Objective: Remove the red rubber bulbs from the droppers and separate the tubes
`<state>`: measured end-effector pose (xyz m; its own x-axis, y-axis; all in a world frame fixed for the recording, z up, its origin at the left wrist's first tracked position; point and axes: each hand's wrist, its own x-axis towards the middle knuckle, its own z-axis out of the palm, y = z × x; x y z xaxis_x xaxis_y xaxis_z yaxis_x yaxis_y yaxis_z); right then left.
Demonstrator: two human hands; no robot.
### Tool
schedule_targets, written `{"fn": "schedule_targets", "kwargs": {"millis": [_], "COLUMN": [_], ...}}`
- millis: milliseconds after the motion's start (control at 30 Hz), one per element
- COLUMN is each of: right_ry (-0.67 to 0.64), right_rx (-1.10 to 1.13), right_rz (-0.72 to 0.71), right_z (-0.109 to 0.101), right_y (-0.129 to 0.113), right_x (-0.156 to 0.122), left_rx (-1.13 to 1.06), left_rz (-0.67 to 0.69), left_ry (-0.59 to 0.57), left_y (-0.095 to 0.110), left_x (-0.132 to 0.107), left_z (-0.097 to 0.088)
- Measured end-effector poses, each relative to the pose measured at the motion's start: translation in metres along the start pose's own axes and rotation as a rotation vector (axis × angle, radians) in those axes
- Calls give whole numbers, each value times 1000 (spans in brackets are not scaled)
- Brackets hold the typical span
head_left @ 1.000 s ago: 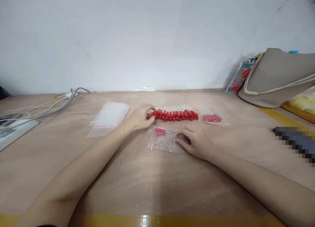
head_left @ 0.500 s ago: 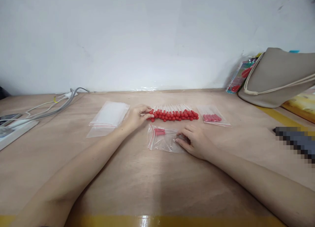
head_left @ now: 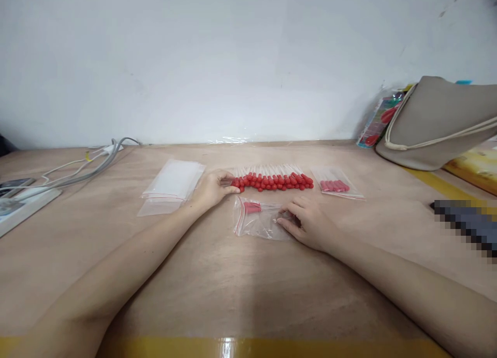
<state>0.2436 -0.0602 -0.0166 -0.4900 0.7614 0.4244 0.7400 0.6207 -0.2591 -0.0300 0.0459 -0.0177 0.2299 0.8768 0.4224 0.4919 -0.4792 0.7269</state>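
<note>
Left hand (head_left: 213, 188) is reaching to the left end of a row of clear plastic droppers with red rubber bulbs (head_left: 274, 181), which is lying across the middle of the light wooden desk (head_left: 217, 285). Thumb and fingers (head_left: 227, 175) are curling in close around the endmost red bulbs and touching them; cannot tell if they are actually pinching one. Right hand (head_left: 310, 224) is lying palm down just in front of the row. Its fingers are loosely spread, not closed on anything, and pressing on the right end of a small clear zip bag with a red seal strip (head_left: 259, 220). That bag is sitting flat on the desk between the two hands, seal end pointing left. One red-bulbed dropper (head_left: 252, 208) is lying inside it near the seal. A stack of empty clear zip bags (head_left: 171, 186) is lying just left of the left hand. A filled clear zip bag of red-bulbed droppers (head_left: 337, 186) is lying at the right end of the row. A beige fabric bag with cord handles (head_left: 438, 122) is leaning at far right, with a colourful plastic packet (head_left: 378, 119) beside it against the wall. Grey and white cables (head_left: 77, 172) are running to a white power strip (head_left: 23, 205) at far left. Yellow tape (head_left: 248, 347) is running along the near desk edge.
</note>
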Motion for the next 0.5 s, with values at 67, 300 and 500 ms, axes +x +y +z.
{"fn": "schedule_targets", "kwargs": {"millis": [67,300,500], "right_ry": [-2,3,41], "right_rx": [-2,22,81], "right_rz": [1,-15,-45], "right_z": [0,1,2], "right_y": [0,1,3], "right_x": [0,0,0], "left_rx": [48,287,153], "left_rz": [-7,206,202], "left_ry": [-5,92,-149], "left_y": [4,44,63], "left_x": [-4,-58,-80], "left_z": [-2,-12,-2]}}
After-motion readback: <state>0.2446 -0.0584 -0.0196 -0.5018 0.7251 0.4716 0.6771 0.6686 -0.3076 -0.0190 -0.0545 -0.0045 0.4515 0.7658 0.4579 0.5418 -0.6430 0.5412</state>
